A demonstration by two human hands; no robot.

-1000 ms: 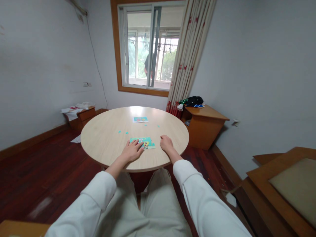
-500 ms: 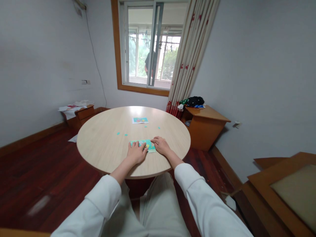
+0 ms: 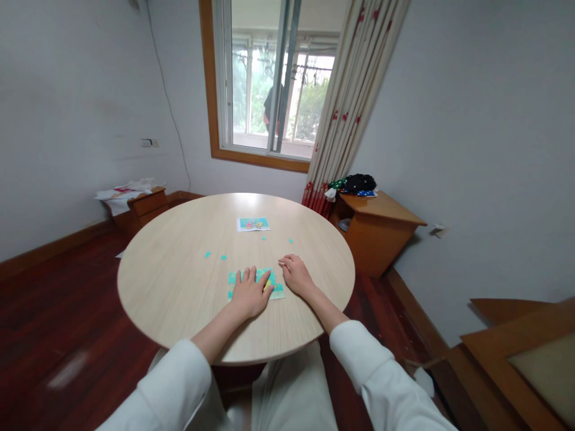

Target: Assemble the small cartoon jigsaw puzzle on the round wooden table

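On the round table lies a partly assembled teal jigsaw puzzle (image 3: 278, 291) with some yellow in it. My left hand (image 3: 249, 293) rests flat over its middle and left part, fingers spread, hiding much of the picture. Just off the puzzle's upper right corner is my right hand (image 3: 296, 275), its thumb and fingers drawn together. Whatever sits between those fingertips is too small to make out. Farther out are loose teal puzzle pieces: one piece (image 3: 207, 254) and another piece (image 3: 223, 257) to the left, a piece (image 3: 263, 238) and a piece (image 3: 290, 240) beyond the hands.
A printed picture sheet (image 3: 254, 224) lies toward the far side of the round table (image 3: 166, 287). Behind it are a window and a curtain (image 3: 345, 108). A wooden cabinet (image 3: 381, 233) with cloths on top stands right; a small drawer unit (image 3: 150, 206) with papers stands left.
My right hand has come away from the puzzle's upper right edge, to its right. My left hand stays on the puzzle. The view has shifted, with the table appearing larger.
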